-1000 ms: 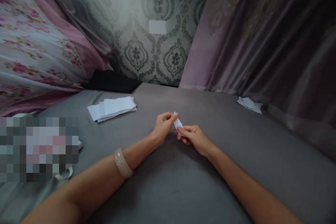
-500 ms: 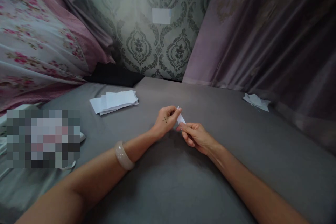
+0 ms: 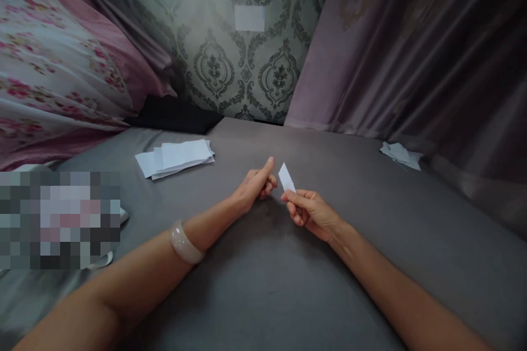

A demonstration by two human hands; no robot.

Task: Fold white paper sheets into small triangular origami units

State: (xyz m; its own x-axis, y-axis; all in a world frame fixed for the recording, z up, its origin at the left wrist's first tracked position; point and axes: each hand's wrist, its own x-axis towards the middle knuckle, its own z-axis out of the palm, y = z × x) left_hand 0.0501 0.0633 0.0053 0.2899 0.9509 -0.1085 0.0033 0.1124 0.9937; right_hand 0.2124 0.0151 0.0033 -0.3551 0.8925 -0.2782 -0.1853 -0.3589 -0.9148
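Note:
A small folded piece of white paper [image 3: 286,177], with a slanted top end, is pinched between the thumb and fingers of my right hand [image 3: 310,209]. It stands up at a tilt above the grey sheet. Just left of it is my left hand [image 3: 256,184], apart from the paper, its thumb stretched out and its other fingers loosely bent. Nothing shows in the left hand. A pale bangle [image 3: 185,242] circles my left forearm. Beyond that hand, to the left, lies a stack of white paper strips [image 3: 181,156].
Several crumpled white paper pieces [image 3: 401,156] lie at the far right of the grey sheet [image 3: 263,290]. A black cloth [image 3: 175,114] is at the back left. Curtains [image 3: 370,55] hang on both sides of a patterned wall [image 3: 214,16]. A blurred-out item [image 3: 66,219] sits at the left.
My left hand has let go of the folded paper and moved slightly left, its thumb now raised. My right hand still holds the paper, of which more shows. The view has shifted slightly.

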